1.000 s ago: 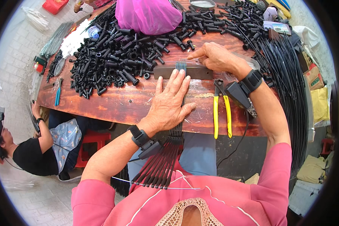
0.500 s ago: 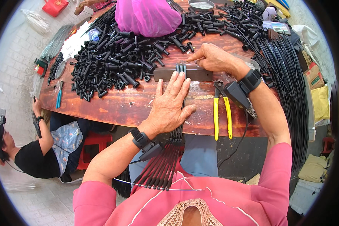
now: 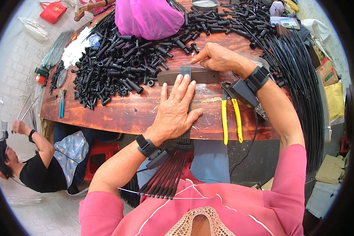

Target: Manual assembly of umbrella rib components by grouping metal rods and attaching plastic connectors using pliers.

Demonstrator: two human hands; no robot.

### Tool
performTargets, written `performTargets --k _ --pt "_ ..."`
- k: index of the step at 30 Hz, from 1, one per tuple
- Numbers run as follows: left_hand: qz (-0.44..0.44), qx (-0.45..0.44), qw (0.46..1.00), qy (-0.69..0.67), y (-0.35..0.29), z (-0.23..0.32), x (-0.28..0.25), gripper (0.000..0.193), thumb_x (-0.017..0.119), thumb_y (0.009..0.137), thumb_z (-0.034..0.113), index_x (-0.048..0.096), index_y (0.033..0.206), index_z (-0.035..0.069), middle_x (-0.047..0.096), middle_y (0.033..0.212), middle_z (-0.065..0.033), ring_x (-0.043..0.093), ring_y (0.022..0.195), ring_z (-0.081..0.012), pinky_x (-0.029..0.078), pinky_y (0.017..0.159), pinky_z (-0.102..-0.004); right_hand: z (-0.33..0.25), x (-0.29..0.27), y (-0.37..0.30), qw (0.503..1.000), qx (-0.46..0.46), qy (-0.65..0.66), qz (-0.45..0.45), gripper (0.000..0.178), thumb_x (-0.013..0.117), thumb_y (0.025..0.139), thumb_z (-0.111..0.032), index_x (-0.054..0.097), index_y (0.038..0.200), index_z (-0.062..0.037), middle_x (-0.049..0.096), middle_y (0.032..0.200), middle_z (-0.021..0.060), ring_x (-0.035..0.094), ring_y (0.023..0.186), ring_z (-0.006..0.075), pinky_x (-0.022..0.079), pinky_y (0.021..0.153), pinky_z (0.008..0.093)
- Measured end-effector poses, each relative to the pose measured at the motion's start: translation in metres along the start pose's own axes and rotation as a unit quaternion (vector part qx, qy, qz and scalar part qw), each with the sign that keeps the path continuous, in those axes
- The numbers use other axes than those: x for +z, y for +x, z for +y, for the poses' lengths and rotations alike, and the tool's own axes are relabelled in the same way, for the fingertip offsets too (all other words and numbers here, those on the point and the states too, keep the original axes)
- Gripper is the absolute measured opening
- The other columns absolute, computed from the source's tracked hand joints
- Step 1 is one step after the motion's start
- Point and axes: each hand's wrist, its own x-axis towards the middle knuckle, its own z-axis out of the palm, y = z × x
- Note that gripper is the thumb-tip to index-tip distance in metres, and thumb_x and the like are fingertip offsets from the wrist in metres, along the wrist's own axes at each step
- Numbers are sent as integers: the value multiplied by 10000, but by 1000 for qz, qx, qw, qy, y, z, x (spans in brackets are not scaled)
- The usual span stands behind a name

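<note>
The left hand (image 3: 174, 109) lies flat while the right hand (image 3: 223, 59) points leftward.

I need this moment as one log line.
left hand: laid on dark rods | right hand: near their far ends | dark bar: under rods | yellow-handled pliers: on table

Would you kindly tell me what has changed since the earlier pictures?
The seated co-worker's hand has moved away from the table, leftward and lower in view. The left hand still lies flat on the black rods, the right hand beside their far ends; the yellow pliers stayed put.
</note>
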Motion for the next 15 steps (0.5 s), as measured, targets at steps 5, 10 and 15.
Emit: performTargets --k 5,10,15 --pt "-2 1 1000 6 0 0 0 761 587 905 461 318 1487 50 248 1563 -180 197 1468 -330 127 1155 -561 -8 -1 0 1000 20 5 -12 395 529 753 6 687 1115 0 720 940 217 675 818 186 519 751 329" --pt "0 2 1000 5 2 -1 0 768 586 904 467 313 1488 49 257 1555 -189 196 1467 -335 131 1155 -560 -1 0 6 1000 29 -6 -6 429 519 715 3 683 1111 18 697 1004 247 698 898 279 529 813 352" --pt "2 4 1000 6 2 -1 -3 766 586 905 462 313 1486 45 259 1551 -196 194 1466 -338 135 1154 -559 -16 -3 13 999 33 -38 0 429 511 678 25 692 1067 38 692 971 263 691 909 323 530 811 373"
